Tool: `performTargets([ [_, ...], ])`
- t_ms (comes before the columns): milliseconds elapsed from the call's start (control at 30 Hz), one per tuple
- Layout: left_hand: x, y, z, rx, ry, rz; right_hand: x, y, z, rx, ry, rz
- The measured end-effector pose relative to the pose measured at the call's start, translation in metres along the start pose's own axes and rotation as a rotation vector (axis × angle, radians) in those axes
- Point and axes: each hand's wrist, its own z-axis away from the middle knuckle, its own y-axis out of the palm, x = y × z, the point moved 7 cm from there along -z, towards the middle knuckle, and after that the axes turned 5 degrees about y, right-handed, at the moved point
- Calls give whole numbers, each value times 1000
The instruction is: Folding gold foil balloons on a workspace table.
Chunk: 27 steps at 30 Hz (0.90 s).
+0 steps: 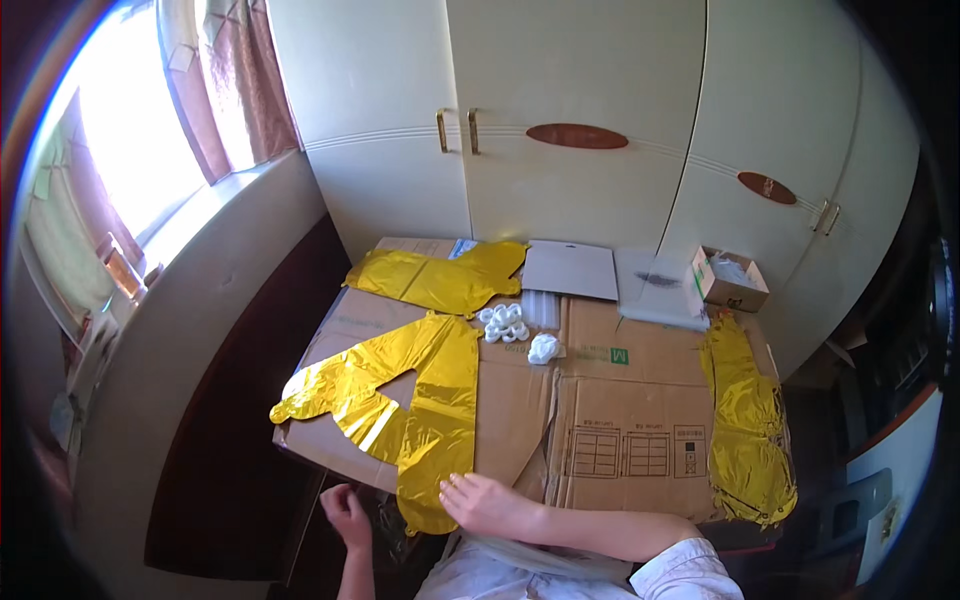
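A flat gold foil balloon [440, 390], shaped like a letter with an opening in it, lies on the cardboard [520, 440] and reaches past its near edge. My right hand [488, 503] rests on the balloon's lower right end, fingers stretched out over the foil. Just off the table's near edge, left of that end, is my left hand [347, 515], its fingers curled into a fist; what it holds, if anything, is hidden. Behind the letter lies a second gold foil balloon [440, 278]. A third, wrinkled gold foil balloon [748, 430] runs along the right edge.
Several white ring-shaped rolls [503, 322] and a white crumpled bundle [543, 348] sit mid-table. Farther back are a grey flat panel [570, 270], a clear plastic sheet [658, 290] and a small open box [730, 280]. Cream cupboards [580, 60] stand behind; a curtained window [130, 120] is at left.
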Motion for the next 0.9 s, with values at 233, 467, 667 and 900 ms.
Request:
performTargets([
  [233, -123, 16, -55, 292, 240, 194, -22, -10, -5, 64, -32, -366],
  [467, -170, 63, -84, 767, 498, 270, -59, -19, -10, -84, 118, -534],
  [667, -190, 45, -98, 898, 438, 593, -89, -43, -38, -202, 277, -588],
  [900, -171, 45, -116, 537, 348, 276, -104, -54, -51, -335, 383, -619],
])
